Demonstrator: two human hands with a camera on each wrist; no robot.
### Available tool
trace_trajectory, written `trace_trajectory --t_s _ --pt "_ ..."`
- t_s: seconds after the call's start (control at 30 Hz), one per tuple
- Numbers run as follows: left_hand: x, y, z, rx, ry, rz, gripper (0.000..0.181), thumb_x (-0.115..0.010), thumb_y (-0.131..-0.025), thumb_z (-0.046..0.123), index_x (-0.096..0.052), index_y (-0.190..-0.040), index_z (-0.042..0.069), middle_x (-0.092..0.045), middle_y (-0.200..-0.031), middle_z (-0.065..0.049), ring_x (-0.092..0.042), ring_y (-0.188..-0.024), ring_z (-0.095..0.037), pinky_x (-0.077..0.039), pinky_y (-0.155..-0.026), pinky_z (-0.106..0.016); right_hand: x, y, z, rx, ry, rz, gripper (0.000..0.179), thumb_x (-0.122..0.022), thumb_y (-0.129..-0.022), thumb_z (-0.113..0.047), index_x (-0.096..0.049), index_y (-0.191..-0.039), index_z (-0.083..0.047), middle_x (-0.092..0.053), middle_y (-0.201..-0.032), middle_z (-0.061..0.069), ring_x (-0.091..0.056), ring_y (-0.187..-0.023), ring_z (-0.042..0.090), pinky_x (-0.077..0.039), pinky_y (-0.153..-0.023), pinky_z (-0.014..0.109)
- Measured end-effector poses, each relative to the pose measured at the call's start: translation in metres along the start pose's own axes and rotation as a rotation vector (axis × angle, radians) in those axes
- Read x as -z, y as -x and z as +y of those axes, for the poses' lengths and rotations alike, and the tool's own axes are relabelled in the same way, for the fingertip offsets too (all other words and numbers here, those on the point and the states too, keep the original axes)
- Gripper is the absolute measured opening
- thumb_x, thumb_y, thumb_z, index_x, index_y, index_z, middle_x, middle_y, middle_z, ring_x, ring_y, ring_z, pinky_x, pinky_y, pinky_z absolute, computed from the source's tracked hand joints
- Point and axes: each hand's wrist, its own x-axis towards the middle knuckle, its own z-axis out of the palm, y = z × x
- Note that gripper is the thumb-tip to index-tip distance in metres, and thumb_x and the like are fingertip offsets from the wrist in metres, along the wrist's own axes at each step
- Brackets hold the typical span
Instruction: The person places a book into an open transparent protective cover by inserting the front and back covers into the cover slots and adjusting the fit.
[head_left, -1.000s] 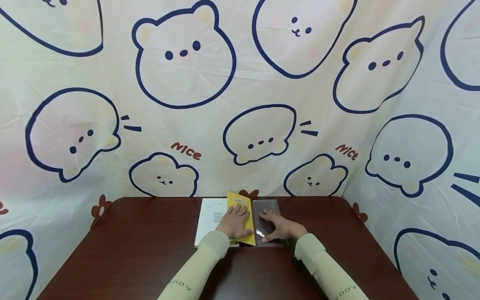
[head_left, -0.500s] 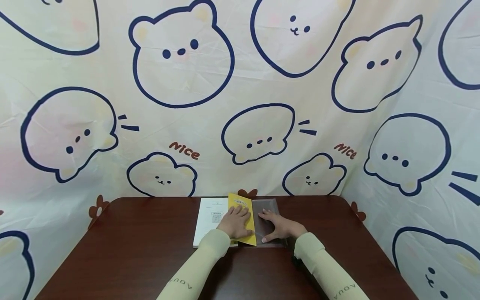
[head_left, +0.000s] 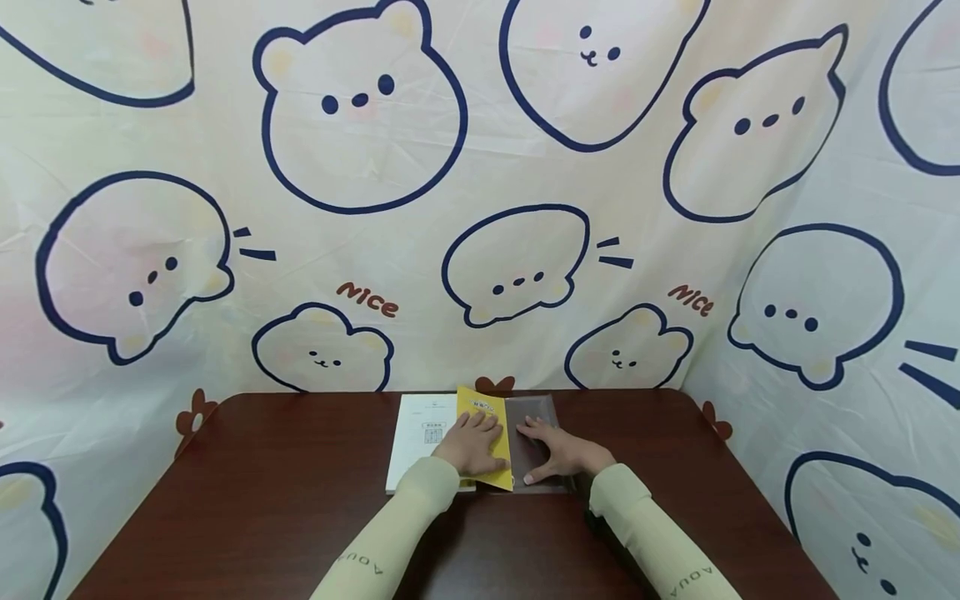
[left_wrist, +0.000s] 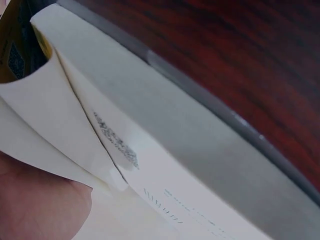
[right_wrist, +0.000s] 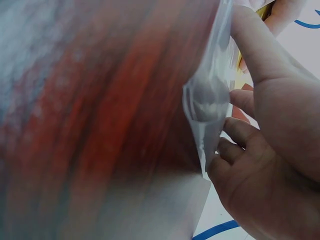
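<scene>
A pale cloth (head_left: 480, 179) printed with dark-blue bear outlines hangs behind the book and off to both sides of it. The dark red-brown surface (head_left: 300, 475) lies under the book and stretches out on either side of it. Two pale sleeves lettered in grey, the left one (head_left: 401, 533) and the right one (head_left: 645, 521), come in from the near side of the book. The book (head_left: 412, 450) itself lies flat, a white printed page upward; the left wrist view shows its thick block of pages. A clear plastic cover (head_left: 524, 454) lies just right of the book. A yellow sheet (head_left: 472, 397) slants along the book's right side, next to the plastic. The left hand (head_left: 472, 443) rests on that sheet at the book's right side, its grip spread, fingers fanned out. The right hand (head_left: 562, 452) touches the plastic, right of the book; its grip is spread too, thumb well apart from the forefinger. Smallest is a speckled dark code (left_wrist: 116, 141), printed on the book's white page beside a curled-up sheet.
</scene>
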Motion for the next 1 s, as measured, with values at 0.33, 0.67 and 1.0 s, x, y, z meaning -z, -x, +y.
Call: trace_trajectory --t_s 0.33,0.67,1.0 --pt "-0.0027 -0.0011 0.0011 -0.022 -0.017 0.006 0.075 -0.053 -0.096 0.061 -0.044 -0.156 0.018 -0.036 -0.164 0.001 -0.026 -0.154 -0.024 -0.015 -0.127 -0.044 0.0018 0.0012 0.0012 0.008 -0.009 -0.009 0.095 -0.087 -0.081 -0.036 -0.036 -0.159 -0.018 -0.02 -0.169 0.013 -0.015 -0.156 0.036 -0.023 -0.122 0.06" --pt "-0.0033 -0.0017 0.004 -0.005 -0.035 0.035 0.072 -0.05 -0.097 0.061 -0.044 -0.156 0.02 -0.035 -0.165 0.001 -0.025 -0.155 -0.024 -0.016 -0.127 -0.043 0.0031 0.0015 0.0016 0.013 -0.004 -0.004 0.095 -0.087 -0.081 -0.037 -0.036 -0.159 -0.017 -0.02 -0.169 0.013 -0.015 -0.156 0.036 -0.023 -0.122 0.059" --pt "-0.0019 0.0003 0.0047 0.017 -0.101 0.022 0.07 -0.048 -0.1 0.062 -0.041 -0.157 0.022 -0.031 -0.166 0.001 -0.023 -0.156 -0.024 -0.015 -0.127 -0.043 0.0029 0.0019 -0.0005 -0.01 -0.018 -0.011 0.094 -0.087 -0.082 -0.035 -0.037 -0.159 -0.02 -0.02 -0.17 0.012 -0.016 -0.156 0.037 -0.024 -0.121 0.06"
